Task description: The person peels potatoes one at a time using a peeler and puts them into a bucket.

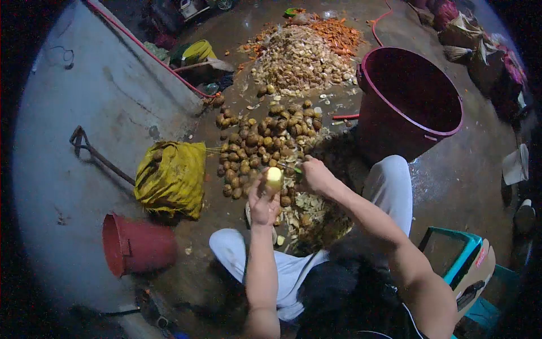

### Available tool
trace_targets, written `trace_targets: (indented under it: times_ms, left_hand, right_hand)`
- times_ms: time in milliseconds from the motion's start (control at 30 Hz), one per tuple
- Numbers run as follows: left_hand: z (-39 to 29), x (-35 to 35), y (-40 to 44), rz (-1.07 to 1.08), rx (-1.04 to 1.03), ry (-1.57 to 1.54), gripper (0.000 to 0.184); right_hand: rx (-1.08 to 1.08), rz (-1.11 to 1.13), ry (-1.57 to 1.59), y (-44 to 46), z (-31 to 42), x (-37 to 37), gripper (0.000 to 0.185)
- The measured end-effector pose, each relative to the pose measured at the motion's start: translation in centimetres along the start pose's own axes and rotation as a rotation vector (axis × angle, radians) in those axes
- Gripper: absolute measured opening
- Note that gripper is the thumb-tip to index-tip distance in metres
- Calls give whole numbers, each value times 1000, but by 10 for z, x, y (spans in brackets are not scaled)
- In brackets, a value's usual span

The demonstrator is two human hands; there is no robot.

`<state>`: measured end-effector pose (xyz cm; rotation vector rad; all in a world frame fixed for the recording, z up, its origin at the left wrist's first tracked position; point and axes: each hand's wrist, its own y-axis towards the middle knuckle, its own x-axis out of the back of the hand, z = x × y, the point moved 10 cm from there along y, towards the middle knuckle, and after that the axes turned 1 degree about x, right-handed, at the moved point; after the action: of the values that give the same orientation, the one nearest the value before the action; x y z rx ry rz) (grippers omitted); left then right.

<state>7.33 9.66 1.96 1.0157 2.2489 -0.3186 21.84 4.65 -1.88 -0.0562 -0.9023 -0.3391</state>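
Observation:
My left hand (263, 201) is closed around a potato (274, 179), whose upper end shows pale yellow, bare flesh. Just to the right of it, my right hand (318, 176) grips a small green-handled tool (297, 169). The blade end is too small and blurred to tell whether this is a knife or a peeler. Beyond both hands a heap of unpeeled brown potatoes (248, 141) covers the wet floor. Pale peelings (307, 209) lie below my hands, between my legs.
A big dark red tub (389, 130) stands at right, with a red hose near it. Farther back is a large pile of pale peelings (299, 59) beside orange scraps (339, 37). At left are a yellow sack (172, 175), a red bucket (148, 246) and a long-handled tool (107, 161).

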Motion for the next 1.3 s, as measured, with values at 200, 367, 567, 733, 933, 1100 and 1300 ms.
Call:
trace_targets:
  times_ms: [200,367,567,733,933,1100,1300]
  left_hand:
    - [-11,11,1,-104,-35,-48,59]
    - [-10,20,3,-182,-112,51,59]
    - [-5,18,3,-161,-189,185,46]
    - [0,19,0,-188,-151,110,49]
    - [-18,6,2,-78,-150,-118,57]
    - [-15,39,15,-172,-85,-339,54]
    - [-18,34,7,-165,-70,-109,53]
  right_hand:
    - [26,-38,64,-14,28,29,37]
    - [42,-63,86,-26,46,36,47]
    - [73,-107,68,-26,59,34,35]
    - [-46,-102,26,-8,12,4,38]
    - [-20,76,115,-6,13,6,48]
    - [-20,-26,255,-8,0,32,53]
    - [-19,-128,262,-8,1,76,40]
